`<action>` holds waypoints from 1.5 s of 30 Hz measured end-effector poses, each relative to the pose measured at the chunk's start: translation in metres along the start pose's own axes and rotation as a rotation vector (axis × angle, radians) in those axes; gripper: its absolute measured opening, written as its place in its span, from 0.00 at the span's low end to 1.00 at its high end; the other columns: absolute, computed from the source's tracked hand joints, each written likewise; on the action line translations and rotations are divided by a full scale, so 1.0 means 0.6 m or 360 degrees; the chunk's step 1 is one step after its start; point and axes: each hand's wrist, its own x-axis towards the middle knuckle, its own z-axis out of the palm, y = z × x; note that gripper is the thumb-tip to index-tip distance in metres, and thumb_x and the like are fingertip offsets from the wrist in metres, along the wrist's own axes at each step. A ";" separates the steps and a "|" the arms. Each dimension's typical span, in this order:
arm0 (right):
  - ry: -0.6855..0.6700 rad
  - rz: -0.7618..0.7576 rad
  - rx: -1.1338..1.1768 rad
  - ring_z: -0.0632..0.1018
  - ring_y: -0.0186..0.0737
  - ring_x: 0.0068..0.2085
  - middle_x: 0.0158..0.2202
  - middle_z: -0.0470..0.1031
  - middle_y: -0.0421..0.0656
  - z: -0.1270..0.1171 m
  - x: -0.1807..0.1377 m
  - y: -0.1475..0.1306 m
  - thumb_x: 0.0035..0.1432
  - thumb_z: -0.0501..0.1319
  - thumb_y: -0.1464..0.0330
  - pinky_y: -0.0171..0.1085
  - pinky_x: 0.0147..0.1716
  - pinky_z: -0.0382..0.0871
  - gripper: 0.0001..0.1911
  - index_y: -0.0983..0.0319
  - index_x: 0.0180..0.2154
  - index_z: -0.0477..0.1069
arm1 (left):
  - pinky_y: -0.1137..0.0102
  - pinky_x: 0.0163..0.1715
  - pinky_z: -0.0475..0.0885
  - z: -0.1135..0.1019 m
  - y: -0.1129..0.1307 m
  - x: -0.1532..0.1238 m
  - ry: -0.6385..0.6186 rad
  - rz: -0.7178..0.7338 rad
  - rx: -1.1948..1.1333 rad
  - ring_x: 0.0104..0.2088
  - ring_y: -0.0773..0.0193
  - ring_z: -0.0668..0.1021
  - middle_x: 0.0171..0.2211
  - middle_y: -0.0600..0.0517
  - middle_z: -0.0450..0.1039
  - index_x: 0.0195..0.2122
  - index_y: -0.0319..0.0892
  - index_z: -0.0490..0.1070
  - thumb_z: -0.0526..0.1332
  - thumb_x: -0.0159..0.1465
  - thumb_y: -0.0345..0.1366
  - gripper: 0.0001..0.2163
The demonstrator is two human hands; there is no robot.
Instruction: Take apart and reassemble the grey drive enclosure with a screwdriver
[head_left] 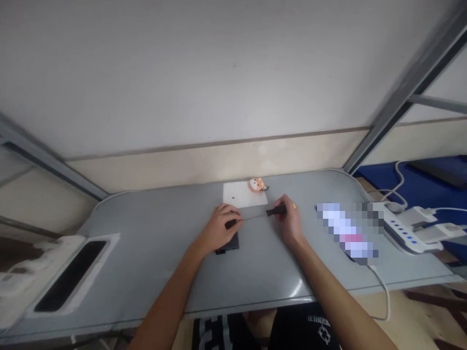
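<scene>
My right hand (pixel 290 218) is closed round the black handle of a screwdriver (pixel 275 210) with yellow marks. The thin shaft points left, to the fingertips of my left hand (pixel 222 226). Those fingers are pinched together around the shaft's tip; what they hold there is too small to make out. Partly beneath my left hand lies a dark, flat, box-like object (pixel 230 243) on the grey table. Just beyond both hands is a white sheet (pixel 242 199), bearing a tiny dark piece (pixel 233 198) and an orange-and-white animal-face trinket (pixel 257 184).
A blurred-out phone-like device (pixel 346 233) with a white cable lies to the right, beside a power strip (pixel 408 233) with plugs. At left a black slab (pixel 71 276) rests on white material. Metal posts and a wall bound the table (pixel 153 272).
</scene>
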 end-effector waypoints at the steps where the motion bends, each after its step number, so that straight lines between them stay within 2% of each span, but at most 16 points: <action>1: 0.0019 0.0006 0.0008 0.65 0.35 0.22 0.20 0.63 0.36 0.000 0.002 0.001 0.61 0.57 0.47 0.37 0.22 0.56 0.24 0.60 0.25 0.70 | 0.54 0.59 0.67 -0.004 -0.007 0.007 0.0034 -0.0027 -0.0002 0.50 0.55 0.76 0.45 0.48 0.78 0.39 0.47 0.80 0.61 0.72 0.40 0.09; 4: 0.0108 0.0044 0.0059 0.66 0.35 0.23 0.22 0.65 0.37 -0.002 0.007 0.006 0.60 0.59 0.47 0.36 0.23 0.58 0.24 0.60 0.26 0.70 | 0.55 0.56 0.69 -0.019 -0.042 0.046 0.0142 -0.0150 0.0081 0.48 0.54 0.77 0.43 0.47 0.79 0.37 0.46 0.81 0.61 0.71 0.40 0.10; 9: 0.0129 0.0032 0.0014 0.67 0.36 0.25 0.24 0.67 0.39 -0.005 0.009 0.013 0.60 0.59 0.46 0.36 0.23 0.60 0.25 0.61 0.27 0.71 | 0.56 0.55 0.70 -0.035 -0.096 0.124 0.0049 -0.0209 0.0216 0.45 0.52 0.78 0.38 0.47 0.79 0.33 0.46 0.82 0.67 0.64 0.37 0.05; 18: 0.0149 0.0072 0.0056 0.67 0.35 0.26 0.26 0.68 0.39 -0.005 0.012 0.016 0.60 0.61 0.47 0.34 0.23 0.61 0.24 0.61 0.27 0.72 | 0.58 0.52 0.72 -0.032 -0.102 0.129 -0.0052 -0.0164 0.0194 0.44 0.53 0.79 0.39 0.47 0.79 0.33 0.46 0.83 0.66 0.64 0.36 0.06; 21: 0.0085 0.0030 0.0020 0.66 0.34 0.25 0.24 0.66 0.38 -0.005 0.011 0.017 0.60 0.60 0.46 0.35 0.23 0.60 0.26 0.61 0.27 0.72 | 0.58 0.53 0.72 -0.036 -0.094 0.118 -0.0002 -0.0198 0.0164 0.46 0.54 0.79 0.42 0.46 0.79 0.37 0.44 0.82 0.62 0.68 0.39 0.09; 24: 0.0106 0.0020 0.0023 0.66 0.35 0.26 0.24 0.66 0.38 -0.004 0.008 0.017 0.60 0.60 0.46 0.35 0.24 0.60 0.25 0.61 0.27 0.72 | 0.59 0.54 0.73 -0.048 -0.071 0.074 0.0119 -0.0311 0.0058 0.48 0.56 0.79 0.46 0.46 0.79 0.46 0.44 0.80 0.58 0.71 0.42 0.13; 25: 0.0123 0.0025 0.0025 0.67 0.35 0.26 0.25 0.67 0.38 -0.003 0.007 0.015 0.59 0.60 0.46 0.35 0.24 0.60 0.25 0.61 0.27 0.72 | 0.60 0.53 0.74 -0.055 -0.062 0.052 0.0079 -0.0360 -0.0022 0.48 0.56 0.79 0.49 0.47 0.78 0.48 0.45 0.79 0.59 0.71 0.44 0.14; 27: 0.0141 0.0034 0.0014 0.67 0.35 0.26 0.25 0.67 0.38 -0.003 0.004 0.012 0.59 0.60 0.47 0.35 0.24 0.60 0.24 0.61 0.26 0.71 | 0.59 0.54 0.75 -0.070 -0.045 0.009 -0.0175 -0.0420 -0.0184 0.51 0.55 0.79 0.53 0.48 0.78 0.52 0.49 0.78 0.63 0.68 0.48 0.16; 29: 0.0109 0.0008 -0.0036 0.66 0.35 0.26 0.24 0.65 0.38 -0.004 0.000 0.009 0.60 0.60 0.48 0.35 0.24 0.58 0.24 0.60 0.24 0.69 | 0.58 0.57 0.74 -0.084 -0.033 -0.025 -0.0428 -0.0455 -0.0303 0.56 0.52 0.78 0.58 0.49 0.75 0.59 0.54 0.75 0.68 0.64 0.48 0.22; 30: 0.0067 -0.0025 -0.0074 0.65 0.35 0.25 0.22 0.64 0.38 -0.005 -0.002 0.008 0.61 0.59 0.48 0.35 0.24 0.57 0.25 0.60 0.23 0.68 | 0.57 0.58 0.74 -0.088 -0.028 -0.036 -0.0466 -0.0502 -0.0332 0.58 0.51 0.77 0.60 0.49 0.73 0.61 0.55 0.73 0.68 0.64 0.47 0.24; 33: -0.0089 -0.0157 -0.0193 0.64 0.35 0.25 0.20 0.61 0.38 -0.008 -0.008 0.002 0.62 0.58 0.51 0.37 0.26 0.57 0.26 0.60 0.19 0.64 | 0.54 0.60 0.73 -0.078 -0.017 -0.042 -0.0445 -0.0556 -0.0376 0.60 0.49 0.76 0.62 0.48 0.72 0.63 0.54 0.71 0.71 0.62 0.46 0.28; 36: -0.0214 -0.0254 -0.0302 0.63 0.35 0.25 0.19 0.59 0.38 -0.013 -0.014 -0.006 0.61 0.58 0.53 0.38 0.27 0.56 0.26 0.59 0.17 0.61 | 0.53 0.61 0.72 -0.044 0.000 -0.029 -0.0396 -0.0554 -0.0283 0.60 0.47 0.76 0.62 0.47 0.73 0.67 0.54 0.67 0.72 0.60 0.48 0.33; 39: -0.0289 -0.0336 -0.0412 0.61 0.35 0.24 0.18 0.57 0.38 -0.019 -0.018 -0.015 0.59 0.57 0.55 0.38 0.25 0.53 0.24 0.59 0.16 0.60 | 0.48 0.62 0.69 -0.021 0.018 -0.024 -0.0322 -0.0540 -0.0029 0.59 0.44 0.76 0.59 0.47 0.76 0.62 0.53 0.73 0.68 0.64 0.52 0.26; 41: -0.0257 -0.0376 -0.0442 0.61 0.35 0.24 0.18 0.56 0.38 -0.023 -0.017 -0.019 0.58 0.57 0.56 0.39 0.25 0.52 0.23 0.59 0.16 0.59 | 0.48 0.60 0.70 -0.025 0.022 -0.027 -0.0341 -0.0543 -0.0059 0.58 0.43 0.76 0.58 0.47 0.76 0.62 0.53 0.72 0.70 0.62 0.51 0.28; 43: -0.0186 -0.0401 -0.0443 0.61 0.35 0.24 0.18 0.56 0.38 -0.026 -0.016 -0.019 0.59 0.56 0.58 0.39 0.25 0.51 0.22 0.59 0.16 0.59 | 0.53 0.57 0.74 -0.038 0.019 -0.033 -0.0442 -0.0562 -0.0265 0.56 0.46 0.78 0.59 0.47 0.74 0.65 0.54 0.68 0.75 0.57 0.47 0.35; 45: -0.0129 -0.0430 -0.0449 0.61 0.35 0.24 0.18 0.56 0.37 -0.028 -0.015 -0.017 0.59 0.56 0.60 0.38 0.25 0.51 0.21 0.59 0.17 0.59 | 0.56 0.55 0.75 -0.050 0.015 -0.036 -0.0490 -0.0587 -0.0391 0.54 0.49 0.79 0.59 0.48 0.72 0.64 0.55 0.68 0.76 0.55 0.42 0.36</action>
